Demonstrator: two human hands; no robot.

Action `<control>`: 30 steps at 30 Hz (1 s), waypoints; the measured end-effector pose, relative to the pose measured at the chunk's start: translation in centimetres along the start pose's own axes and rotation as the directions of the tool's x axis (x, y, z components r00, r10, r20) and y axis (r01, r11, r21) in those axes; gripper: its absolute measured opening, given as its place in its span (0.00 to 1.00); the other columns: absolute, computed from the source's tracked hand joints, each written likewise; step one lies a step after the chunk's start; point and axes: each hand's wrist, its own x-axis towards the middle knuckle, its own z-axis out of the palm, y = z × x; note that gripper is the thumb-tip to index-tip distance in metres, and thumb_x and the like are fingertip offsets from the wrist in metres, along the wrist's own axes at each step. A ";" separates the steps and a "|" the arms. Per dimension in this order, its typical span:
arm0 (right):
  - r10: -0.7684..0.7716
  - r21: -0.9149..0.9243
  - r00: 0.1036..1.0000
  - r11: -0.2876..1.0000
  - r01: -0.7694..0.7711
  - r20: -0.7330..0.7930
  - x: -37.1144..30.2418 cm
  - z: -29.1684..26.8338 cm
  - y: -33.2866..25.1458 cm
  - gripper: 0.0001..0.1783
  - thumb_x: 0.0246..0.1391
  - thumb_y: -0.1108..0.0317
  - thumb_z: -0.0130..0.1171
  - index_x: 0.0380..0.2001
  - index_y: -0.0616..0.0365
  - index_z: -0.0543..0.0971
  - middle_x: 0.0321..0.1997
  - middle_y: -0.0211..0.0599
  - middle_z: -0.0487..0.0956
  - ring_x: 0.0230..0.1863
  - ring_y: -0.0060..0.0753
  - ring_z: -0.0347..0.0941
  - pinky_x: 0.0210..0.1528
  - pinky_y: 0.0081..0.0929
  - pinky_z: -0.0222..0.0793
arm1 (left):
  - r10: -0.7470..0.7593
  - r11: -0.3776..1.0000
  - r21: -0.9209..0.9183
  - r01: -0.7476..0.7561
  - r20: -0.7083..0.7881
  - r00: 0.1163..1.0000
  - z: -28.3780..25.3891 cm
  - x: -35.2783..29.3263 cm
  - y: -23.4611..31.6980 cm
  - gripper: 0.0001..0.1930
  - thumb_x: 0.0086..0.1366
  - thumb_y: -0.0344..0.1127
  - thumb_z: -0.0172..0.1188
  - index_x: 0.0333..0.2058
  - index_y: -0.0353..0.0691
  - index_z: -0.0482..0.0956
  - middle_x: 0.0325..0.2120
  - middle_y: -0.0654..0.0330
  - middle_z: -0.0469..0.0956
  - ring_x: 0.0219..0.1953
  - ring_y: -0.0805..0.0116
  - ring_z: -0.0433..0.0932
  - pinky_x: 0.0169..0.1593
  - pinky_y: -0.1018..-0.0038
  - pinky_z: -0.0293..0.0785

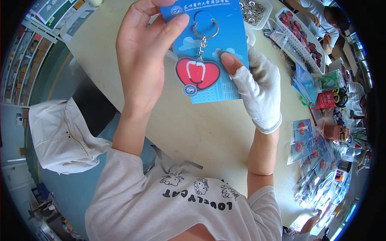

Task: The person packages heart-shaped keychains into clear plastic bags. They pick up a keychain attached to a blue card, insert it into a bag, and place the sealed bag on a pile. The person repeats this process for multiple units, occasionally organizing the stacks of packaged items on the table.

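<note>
Held up between both hands is a blue backing card (225, 38) with clouds and a building printed on it. On its front hangs a red heart-shaped keychain (209, 72) with a white stethoscope design, a small round badge, a short chain and a split ring (216, 34). My bare left hand (140, 52) pinches the card's upper left edge, thumb in front. My right hand (259, 88), in a white fingertip-less glove, grips the right edge, its bare thumb on the card's face. The fingers behind the card are hidden.
At the upper right stand a tray of metal rings (253, 12) and a white basket of red heart pieces (301, 40). Bagged keychain cards (303, 138) pile along the table's right side. A white cloth (64, 134) hangs over a chair at left. Another person (317, 16) works across the table.
</note>
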 end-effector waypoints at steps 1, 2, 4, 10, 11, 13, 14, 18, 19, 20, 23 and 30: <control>0.036 -0.058 0.999 0.998 -0.038 -0.032 -0.1 0.0 -0.6 0.17 0.57 0.65 0.57 0.45 0.67 0.76 0.32 0.33 0.80 0.32 0.17 0.71 0.37 0.18 0.70 | 0.039 0.999 0.003 -0.038 -0.023 0.999 1.0 -0.4 0.2 0.15 0.58 0.23 0.62 0.44 0.34 0.73 0.42 0.59 0.73 0.45 0.72 0.72 0.49 0.76 0.68; 0.070 -0.114 0.995 0.990 -0.078 -0.067 -0.1 0.0 -1.1 0.16 0.57 0.66 0.57 0.44 0.67 0.77 0.30 0.33 0.80 0.30 0.17 0.71 0.36 0.19 0.70 | 0.077 0.997 0.007 -0.077 -0.046 0.996 1.7 -0.7 0.5 0.15 0.55 0.24 0.65 0.42 0.33 0.74 0.43 0.58 0.72 0.47 0.70 0.71 0.52 0.74 0.68; -0.120 -0.161 0.982 0.982 0.097 -0.142 0.0 0.2 -0.6 0.15 0.55 0.68 0.57 0.43 0.66 0.78 0.27 0.32 0.80 0.28 0.16 0.70 0.33 0.20 0.70 | 0.306 0.890 0.342 -0.302 0.044 0.951 1.8 -1.8 -0.1 0.19 0.54 0.24 0.66 0.45 0.35 0.72 0.48 0.56 0.68 0.53 0.66 0.68 0.55 0.68 0.66; -0.273 -0.268 0.930 0.941 0.205 -0.245 0.0 0.0 0.0 0.11 0.49 0.70 0.61 0.36 0.64 0.78 0.24 0.48 0.78 0.23 0.42 0.76 0.29 0.28 0.71 | 0.351 0.763 0.534 -0.364 0.130 0.927 3.1 -2.0 -2.1 0.15 0.50 0.30 0.71 0.35 0.41 0.77 0.50 0.55 0.64 0.54 0.57 0.66 0.54 0.65 0.62; -0.292 -0.366 0.919 0.912 0.184 -0.265 0.0 0.0 0.3 0.12 0.48 0.70 0.62 0.36 0.64 0.78 0.24 0.47 0.77 0.23 0.43 0.75 0.28 0.29 0.71 | 0.327 0.796 0.500 -0.342 0.122 0.937 3.0 -1.8 -2.4 0.14 0.50 0.29 0.70 0.35 0.40 0.76 0.50 0.55 0.64 0.54 0.58 0.66 0.54 0.66 0.63; -0.338 -0.548 0.893 0.826 0.130 -0.297 -0.2 -0.1 0.3 0.13 0.46 0.70 0.64 0.36 0.64 0.77 0.23 0.45 0.76 0.22 0.44 0.74 0.27 0.31 0.70 | 0.277 0.854 0.429 -0.295 0.106 0.955 2.9 -1.5 -2.7 0.11 0.52 0.28 0.68 0.34 0.39 0.76 0.49 0.55 0.65 0.54 0.59 0.66 0.55 0.66 0.63; -0.345 -0.606 0.906 0.784 0.134 -0.245 0.1 -0.3 -0.2 0.17 0.42 0.71 0.66 0.37 0.65 0.76 0.22 0.43 0.75 0.22 0.44 0.72 0.27 0.33 0.69 | 0.206 0.934 0.280 -0.222 0.085 0.975 3.2 -1.2 -2.5 0.09 0.54 0.26 0.66 0.34 0.37 0.76 0.48 0.57 0.65 0.52 0.65 0.68 0.55 0.67 0.63; -0.526 -0.801 0.823 0.576 0.162 -0.212 1.0 -0.8 -0.7 0.21 0.38 0.75 0.65 0.39 0.65 0.74 0.23 0.40 0.75 0.25 0.42 0.72 0.29 0.32 0.68 | -0.054 0.997 0.067 0.048 0.092 0.994 3.5 0.0 -2.3 0.08 0.57 0.25 0.63 0.34 0.34 0.75 0.44 0.59 0.68 0.44 0.74 0.72 0.54 0.71 0.64; -0.536 -0.807 0.817 0.568 0.162 -0.214 1.2 -0.7 -1.0 0.21 0.37 0.75 0.65 0.39 0.65 0.75 0.23 0.40 0.75 0.25 0.42 0.73 0.29 0.32 0.68 | -0.080 0.996 0.049 0.075 0.110 0.991 3.3 0.3 -2.3 0.08 0.57 0.25 0.63 0.35 0.34 0.75 0.43 0.60 0.69 0.44 0.75 0.71 0.54 0.73 0.65; -0.545 -0.812 0.810 0.561 0.161 -0.216 1.4 -0.7 -1.2 0.21 0.37 0.75 0.65 0.39 0.64 0.75 0.23 0.40 0.75 0.25 0.43 0.73 0.29 0.32 0.68 | -0.105 0.994 0.032 0.102 0.129 0.986 3.0 0.7 -2.3 0.07 0.58 0.24 0.62 0.36 0.34 0.75 0.41 0.61 0.70 0.44 0.76 0.71 0.53 0.74 0.65; -0.633 -0.871 0.759 0.449 0.201 -0.151 2.4 -0.8 -1.5 0.21 0.37 0.76 0.65 0.39 0.64 0.75 0.23 0.40 0.75 0.25 0.43 0.73 0.29 0.32 0.68 | -0.165 0.984 -0.039 0.174 0.177 0.970 2.6 1.6 -2.3 0.07 0.60 0.24 0.60 0.37 0.35 0.74 0.37 0.63 0.73 0.42 0.78 0.71 0.50 0.78 0.66; -0.608 -0.941 0.785 0.320 0.108 -0.117 4.8 -1.0 -2.9 0.17 0.40 0.75 0.64 0.37 0.61 0.75 0.25 0.39 0.76 0.26 0.42 0.74 0.29 0.34 0.68 | -0.001 0.980 0.193 -0.053 0.269 0.963 2.5 5.0 -3.0 0.06 0.62 0.24 0.57 0.39 0.34 0.73 0.30 0.64 0.74 0.34 0.81 0.72 0.40 0.81 0.69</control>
